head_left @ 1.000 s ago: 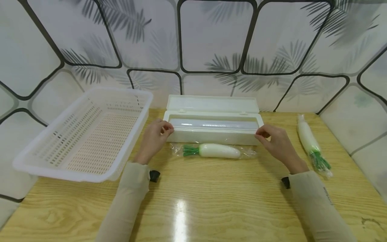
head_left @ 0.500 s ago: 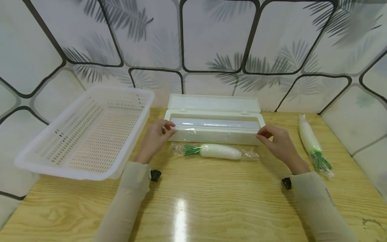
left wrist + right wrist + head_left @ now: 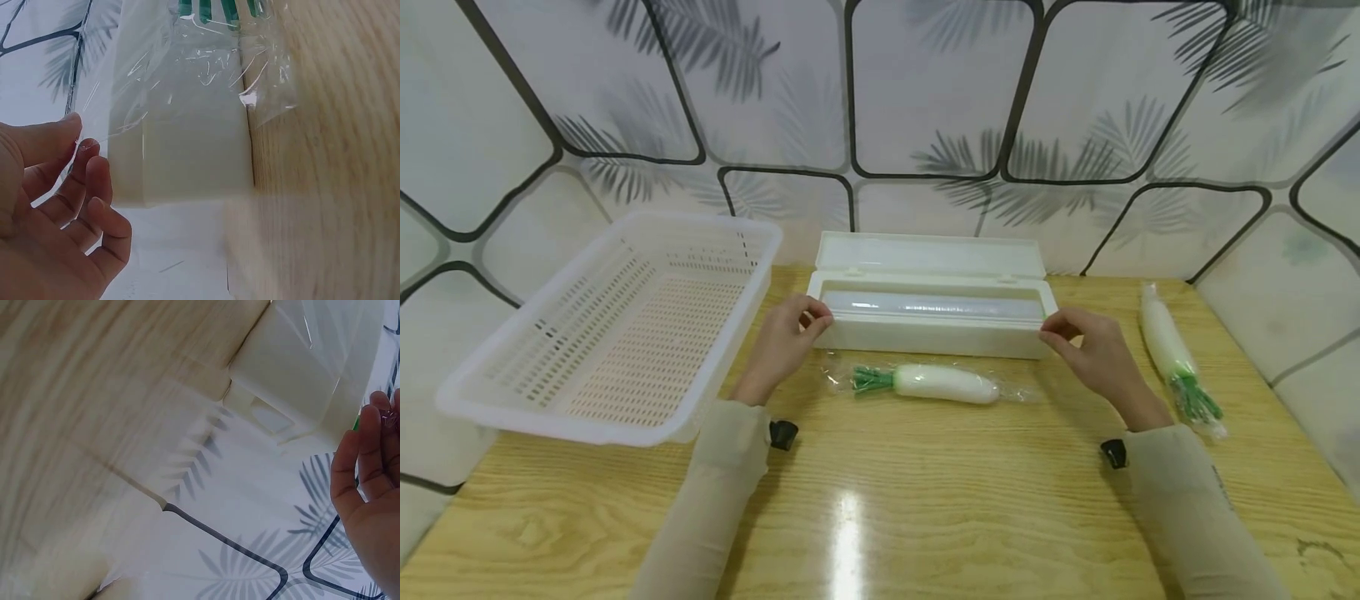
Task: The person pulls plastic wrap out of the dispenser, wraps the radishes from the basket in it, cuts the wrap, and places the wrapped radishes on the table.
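Note:
A white cling film dispenser (image 3: 925,337) stands on the table with its lid (image 3: 928,254) raised and a roll of film (image 3: 932,307) inside. At its left front corner my left hand (image 3: 781,343) pinches the edge of clear cling film (image 3: 181,94) between thumb and fingertips. My right hand (image 3: 1093,350) pinches the film's other corner by the box's right end; in the right wrist view its fingertips (image 3: 378,400) are partly cut off. Just in front of the box lies a white radish (image 3: 946,383) with green stalks, with clear film around it and spreading past both ends.
To the left a white perforated plastic basket (image 3: 700,400) stands on the wooden table (image 3: 955,508). A second radish (image 3: 1167,337), wrapped in film, lies at the right. Behind the table is a patterned wall (image 3: 936,92).
The radish in front of the box has shifted slightly toward me, apart from the box's front. Glints on the film along the box have changed. Both hands hold nearly the same places.

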`<control>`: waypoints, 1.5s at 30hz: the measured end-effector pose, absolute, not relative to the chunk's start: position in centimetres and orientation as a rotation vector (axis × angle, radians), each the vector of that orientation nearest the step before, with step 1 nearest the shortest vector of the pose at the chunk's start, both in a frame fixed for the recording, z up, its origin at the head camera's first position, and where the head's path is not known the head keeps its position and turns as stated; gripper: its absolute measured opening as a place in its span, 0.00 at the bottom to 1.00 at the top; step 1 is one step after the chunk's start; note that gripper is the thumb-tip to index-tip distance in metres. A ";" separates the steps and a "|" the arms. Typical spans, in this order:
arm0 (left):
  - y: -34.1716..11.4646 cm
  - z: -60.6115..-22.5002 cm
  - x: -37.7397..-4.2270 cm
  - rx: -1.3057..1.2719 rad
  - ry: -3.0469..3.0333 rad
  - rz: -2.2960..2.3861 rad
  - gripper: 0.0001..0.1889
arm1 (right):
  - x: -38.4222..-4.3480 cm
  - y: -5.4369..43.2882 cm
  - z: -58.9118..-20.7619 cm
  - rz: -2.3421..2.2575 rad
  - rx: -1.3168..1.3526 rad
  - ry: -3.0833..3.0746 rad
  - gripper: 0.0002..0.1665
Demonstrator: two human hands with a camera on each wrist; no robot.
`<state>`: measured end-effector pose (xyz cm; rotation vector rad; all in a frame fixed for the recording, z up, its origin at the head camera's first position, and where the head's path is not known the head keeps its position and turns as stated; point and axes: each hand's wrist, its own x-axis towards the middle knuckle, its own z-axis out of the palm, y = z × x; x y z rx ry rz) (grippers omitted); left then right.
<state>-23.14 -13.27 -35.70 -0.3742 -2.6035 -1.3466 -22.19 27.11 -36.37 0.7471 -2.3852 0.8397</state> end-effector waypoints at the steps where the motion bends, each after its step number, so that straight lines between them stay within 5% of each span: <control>1: -13.3 -35.7 -23.1 -0.372 -2.604 -1.354 0.03 | -22.2 27.1 -36.4 0.847 0.751 -2.383 0.12; 35: -13.9 -36.0 -22.0 -0.418 -2.570 -1.419 0.04 | -21.1 27.3 -36.0 0.905 0.796 -2.483 0.12; 45: -15.1 -36.0 -20.1 -0.695 -2.581 -1.455 0.02 | -19.7 28.2 -35.3 1.106 0.969 -2.563 0.15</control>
